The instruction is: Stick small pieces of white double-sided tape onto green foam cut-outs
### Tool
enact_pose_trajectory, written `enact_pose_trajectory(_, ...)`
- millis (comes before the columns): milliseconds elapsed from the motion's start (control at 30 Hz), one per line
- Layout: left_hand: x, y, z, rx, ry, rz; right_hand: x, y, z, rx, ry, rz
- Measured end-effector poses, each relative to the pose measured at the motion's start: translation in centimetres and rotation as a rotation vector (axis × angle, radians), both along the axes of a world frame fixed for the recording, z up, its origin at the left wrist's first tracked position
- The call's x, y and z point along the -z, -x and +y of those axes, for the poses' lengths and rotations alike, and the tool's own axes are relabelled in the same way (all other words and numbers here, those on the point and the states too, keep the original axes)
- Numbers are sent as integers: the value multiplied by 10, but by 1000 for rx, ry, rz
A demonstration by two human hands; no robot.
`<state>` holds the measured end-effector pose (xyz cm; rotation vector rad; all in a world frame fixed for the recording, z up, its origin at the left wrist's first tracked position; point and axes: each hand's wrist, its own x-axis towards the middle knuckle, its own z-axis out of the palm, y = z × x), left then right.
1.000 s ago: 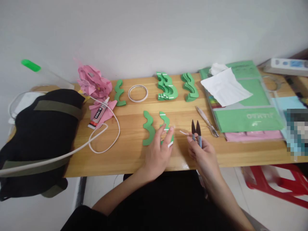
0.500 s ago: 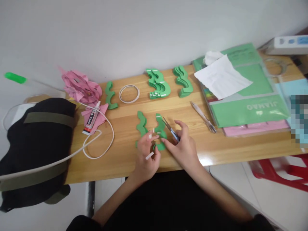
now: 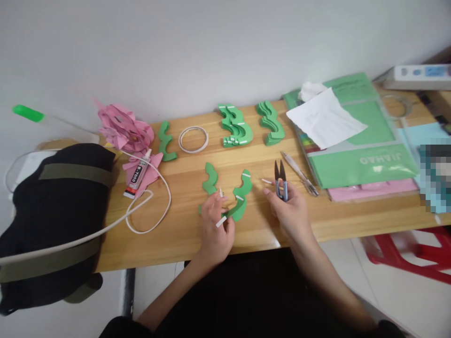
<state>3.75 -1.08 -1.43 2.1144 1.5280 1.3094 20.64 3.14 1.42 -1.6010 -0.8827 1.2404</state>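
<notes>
My left hand [image 3: 216,225] is closed on the lower end of a green wavy cutout [image 3: 244,188] that bears short white strips. One white strip [image 3: 221,221] sticks out at that end, by my fingers. Another wavy green piece [image 3: 210,177] lies just to the left, partly hidden by the hand. In my right hand [image 3: 291,209], a pair of thread snips [image 3: 281,180] is held with the blades apart and pointing away from me. A thin pale strip [image 3: 268,181] shows beside the right fingertips.
Along the wall are crumpled pink scraps [image 3: 123,124], a white tape ring [image 3: 193,139] and stacked green cutouts [image 3: 235,126]. A glue tube [image 3: 137,174] and white cable [image 3: 168,197] lie left. To the right are a pen [image 3: 299,172] and a green packet [image 3: 362,166] under white paper.
My right hand has moved right, away from the green cutout, and turned the snips upright. My left hand keeps hold of the cutout, whose upper end has swung to the right.
</notes>
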Motion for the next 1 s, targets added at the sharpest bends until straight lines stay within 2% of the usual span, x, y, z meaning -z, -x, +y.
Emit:
enact_pose_trajectory(267, -2, -1, -1, -60, -4, -66, -16, 17, 11, 117, 234, 296)
enact_pose_trajectory(500, -6, -2, -3, -42, 70, -161, -21, 27, 18, 195, 249, 367)
enact_pose_trajectory(667, -10, -4, -2, -24, 75, -192, -23, 28, 18, 175, 236, 442)
enact_pose_trajectory(1000, -10, -5, -2, -10, 94, -265, -20, 29, 21, 164, 291, 382)
